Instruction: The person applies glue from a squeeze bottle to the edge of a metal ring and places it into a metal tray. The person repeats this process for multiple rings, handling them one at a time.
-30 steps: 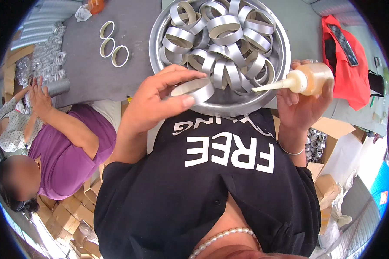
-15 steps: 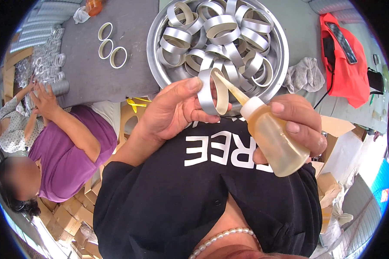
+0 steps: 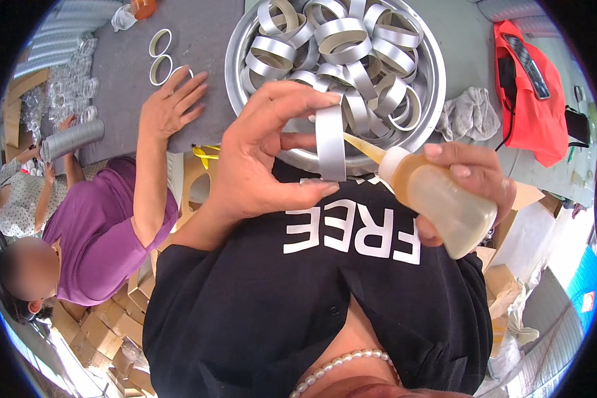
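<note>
My left hand [image 3: 265, 149] grips a wide silver ring [image 3: 330, 142] between thumb and fingertips, its outer band toward me. In my right hand [image 3: 474, 179] is a translucent squeeze bottle [image 3: 444, 205] with yellowish liquid and a long tapered nozzle. The bottle tilts so the nozzle points up and left, its tip close to the ring's right edge; whether it touches, I cannot tell. Just beyond my hands, a round metal basin [image 3: 438, 86] holds many more silver rings [image 3: 343, 41], heaped at different angles.
At left, a co-worker's hand [image 3: 169, 109] reaches over pale rings [image 3: 160, 69] on the grey table [image 3: 199, 40]. A stack of grey rings [image 3: 73, 139] lies near another person's hands. Right of the basin are a grey cloth [image 3: 467, 114] and a red bag [image 3: 544, 126] with a phone [image 3: 527, 66].
My left hand has turned the ring from its open side to its outer band. The bottle has shifted slightly right. The co-worker's hand has moved right onto the pale rings.
</note>
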{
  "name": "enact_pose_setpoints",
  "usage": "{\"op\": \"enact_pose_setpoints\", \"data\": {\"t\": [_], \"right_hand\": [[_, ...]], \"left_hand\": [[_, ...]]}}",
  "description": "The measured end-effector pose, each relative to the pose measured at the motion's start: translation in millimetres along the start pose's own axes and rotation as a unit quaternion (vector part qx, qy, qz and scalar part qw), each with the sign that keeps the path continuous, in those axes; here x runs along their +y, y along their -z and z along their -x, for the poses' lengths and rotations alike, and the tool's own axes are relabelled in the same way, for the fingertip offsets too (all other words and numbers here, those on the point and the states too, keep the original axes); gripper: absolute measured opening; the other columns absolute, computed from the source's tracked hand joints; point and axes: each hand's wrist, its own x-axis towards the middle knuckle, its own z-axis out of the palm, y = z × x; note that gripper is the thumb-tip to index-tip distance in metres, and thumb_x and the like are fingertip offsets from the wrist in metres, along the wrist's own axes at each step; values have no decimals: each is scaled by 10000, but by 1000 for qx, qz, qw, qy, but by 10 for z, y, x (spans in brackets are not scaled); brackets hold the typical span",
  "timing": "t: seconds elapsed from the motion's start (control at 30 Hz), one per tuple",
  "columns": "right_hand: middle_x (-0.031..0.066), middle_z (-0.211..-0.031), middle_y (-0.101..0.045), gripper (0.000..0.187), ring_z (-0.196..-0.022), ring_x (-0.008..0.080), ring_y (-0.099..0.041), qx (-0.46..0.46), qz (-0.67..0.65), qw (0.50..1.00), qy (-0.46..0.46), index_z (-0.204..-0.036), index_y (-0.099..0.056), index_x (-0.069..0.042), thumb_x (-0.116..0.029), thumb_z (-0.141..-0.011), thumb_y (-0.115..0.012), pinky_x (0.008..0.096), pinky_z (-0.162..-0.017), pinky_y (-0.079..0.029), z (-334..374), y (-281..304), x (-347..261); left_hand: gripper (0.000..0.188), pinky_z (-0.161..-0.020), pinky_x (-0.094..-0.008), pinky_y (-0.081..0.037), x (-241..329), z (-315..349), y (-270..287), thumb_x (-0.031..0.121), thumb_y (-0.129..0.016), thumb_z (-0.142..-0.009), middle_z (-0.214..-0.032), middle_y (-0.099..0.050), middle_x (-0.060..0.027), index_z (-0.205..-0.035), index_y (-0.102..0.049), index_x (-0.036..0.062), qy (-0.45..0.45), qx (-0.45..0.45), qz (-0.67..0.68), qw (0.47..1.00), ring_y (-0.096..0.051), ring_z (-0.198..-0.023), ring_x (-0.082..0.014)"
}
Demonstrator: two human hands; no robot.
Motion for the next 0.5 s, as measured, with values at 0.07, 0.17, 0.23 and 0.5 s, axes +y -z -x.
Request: {"op": "enact_pose_setpoints", "data": {"t": [0.07, 0.17, 0.23, 0.5], "right_hand": [[229, -982, -648, 582, -866, 287, -686, 39, -25, 999, -11, -1097, -489, -9, -256, -732, -869, 316, -670, -566, -43, -27, 64], [224, -910, -642, 557, -848, 295, -681, 68, -17, 995, -69, -1054, -490, 47, -322, -767, -794, 355, -704, -560, -21, 6, 129], [214, -905, -647, 547, -850, 294, -678, 97, -73, 986, -114, -1060, -501, 50, -319, -768, -778, 365, -714, -553, -37, 19, 216], [171, -906, -598, 514, -448, 122, -528, 137, -338, 836, -410, -1130, -486, 28, -438, -921, -552, 194, -334, -395, -93, -23, 312]], "left_hand": [[663, -953, -343, -544, 8, -10, -65, -28, -819, -626, -1240, -505, -89, -1253, -619, 48, -43, 14, -22, 999, -543, -1200, -207], [620, -910, -338, -534, -11, 0, -25, -39, -815, -585, -1169, -570, -88, -1182, -670, 50, -97, -1, -155, 983, -577, -1141, -224], [591, -889, -340, -523, -17, -34, -34, -43, -810, -560, -1127, -602, -89, -1132, -701, 55, -145, -4, -206, 968, -597, -1096, -239], [553, -854, -369, -516, -40, -43, -65, -46, -780, -568, -1129, -604, -103, -1107, -717, 62, -218, -32, -222, 950, -612, -1048, -259]]}}
